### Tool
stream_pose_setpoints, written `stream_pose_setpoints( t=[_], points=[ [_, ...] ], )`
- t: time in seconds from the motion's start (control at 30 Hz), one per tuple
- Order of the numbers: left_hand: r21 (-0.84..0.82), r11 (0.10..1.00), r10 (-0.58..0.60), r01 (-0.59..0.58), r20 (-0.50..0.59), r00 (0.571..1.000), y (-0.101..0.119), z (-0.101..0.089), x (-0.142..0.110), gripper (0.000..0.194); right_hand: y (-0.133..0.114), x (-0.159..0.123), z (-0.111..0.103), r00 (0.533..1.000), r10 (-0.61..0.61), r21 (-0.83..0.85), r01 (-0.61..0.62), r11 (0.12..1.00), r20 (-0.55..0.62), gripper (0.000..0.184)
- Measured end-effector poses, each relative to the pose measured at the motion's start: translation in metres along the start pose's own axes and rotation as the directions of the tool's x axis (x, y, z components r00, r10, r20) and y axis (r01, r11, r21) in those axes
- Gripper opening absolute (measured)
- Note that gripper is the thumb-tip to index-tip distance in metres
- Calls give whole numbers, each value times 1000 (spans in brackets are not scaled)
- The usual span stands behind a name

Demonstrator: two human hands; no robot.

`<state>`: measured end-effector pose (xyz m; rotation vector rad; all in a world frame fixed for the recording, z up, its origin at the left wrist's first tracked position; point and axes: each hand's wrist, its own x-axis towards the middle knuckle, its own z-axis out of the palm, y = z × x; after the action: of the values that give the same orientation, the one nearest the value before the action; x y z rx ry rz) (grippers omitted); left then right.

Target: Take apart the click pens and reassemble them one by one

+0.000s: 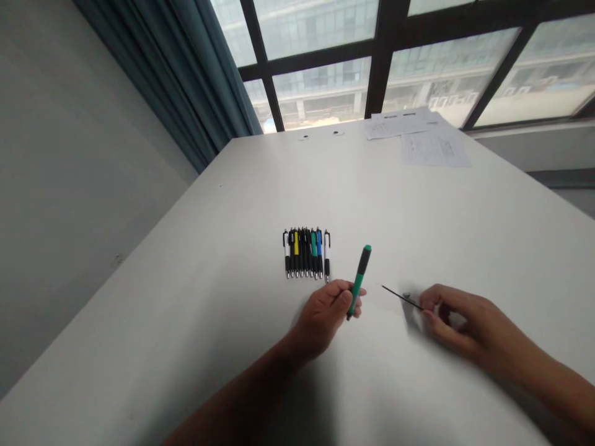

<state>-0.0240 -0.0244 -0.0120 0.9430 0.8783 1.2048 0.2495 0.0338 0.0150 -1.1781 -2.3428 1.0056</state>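
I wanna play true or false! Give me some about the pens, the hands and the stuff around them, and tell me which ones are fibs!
1. The left hand holds a green and black pen. True.
2. The right hand holds nothing. False: it pinches a thin dark rod.
3. A row of pens lies on the white table. True.
4. A yellow pen lies at the right end of the row. False: a white and black pen lies there.
5. Papers lie on the far part of the table, near the window. True.
6. The curtain is red. False: it is blue.
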Motion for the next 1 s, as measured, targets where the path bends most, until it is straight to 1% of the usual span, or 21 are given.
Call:
stream_pose_setpoints(
  t=[0.07, 0.1, 0.17, 0.23, 0.3, 0.4, 0.47, 0.5, 0.6, 0.63, 0.67, 0.77, 0.83, 0.9, 1.0],
  points=[
    [-116, 990, -74, 81, 56, 996, -4, 2, -1, 41, -2, -1, 0, 998, 49, 169, -42, 985, -38, 15],
    [-133, 984, -107, 117, 83, 991, -3, 3, -1, 42, -2, -1, 0, 995, 65, 258, -45, 965, -70, 18],
    [-91, 979, -172, 185, 140, 975, 0, 5, -2, 40, -1, -2, 0, 984, 107, 426, -36, 904, -143, 21],
    [-10, 976, -212, 217, 170, 962, 5, 6, -3, 39, 2, -2, -2, 969, 160, 575, -22, 818, -189, 19],
    [47, 969, -248, 244, 193, 949, 10, 7, -4, 38, 4, -1, -4, 956, 207, 706, 0, 708, -208, 20],
    [90, 958, -285, 272, 215, 934, 13, 7, -4, 38, 1, 2, -11, 940, 292, 841, -10, 541, -176, 23],
    [117, 956, -289, 269, 228, 930, 14, 7, -5, 37, -1, 3, -15, 925, 347, 877, -34, 480, -155, 24],
    [134, 955, -290, 264, 237, 927, 14, 7, -5, 36, -2, 3, -17, 917, 367, 881, -40, 472, -155, 24],
    [189, 947, -302, 258, 263, 916, 15, 6, -6, 33, -2, 4, -20, 902, 390, 868, -37, 495, -184, 23],
    [203, 945, -305, 256, 268, 914, 15, 6, -7, 33, -1, 4, -21, 898, 400, 872, -39, 487, -184, 24],
    [212, 943, -307, 255, 272, 912, 15, 6, -7, 33, 0, 4, -20, 893, 414, 885, -41, 464, -176, 25],
    [232, 941, -305, 244, 279, 910, 15, 5, -8, 34, 3, 6, -19, 886, 446, 937, -40, 348, -128, 33],
    [249, 940, -302, 235, 284, 910, 15, 5, -8, 34, 5, 8, -17, 890, 445, 946, -48, 319, -105, 38],
    [269, 938, -295, 218, 293, 910, 15, 5, -8, 33, 7, 10, -14, 887, 447, 936, -50, 350, -120, 40],
    [318, 932, -279, 177, 313, 908, 16, 5, -8, 32, 10, 11, -12, 860, 464, 889, -29, 458, -210, 38]
  ],
)
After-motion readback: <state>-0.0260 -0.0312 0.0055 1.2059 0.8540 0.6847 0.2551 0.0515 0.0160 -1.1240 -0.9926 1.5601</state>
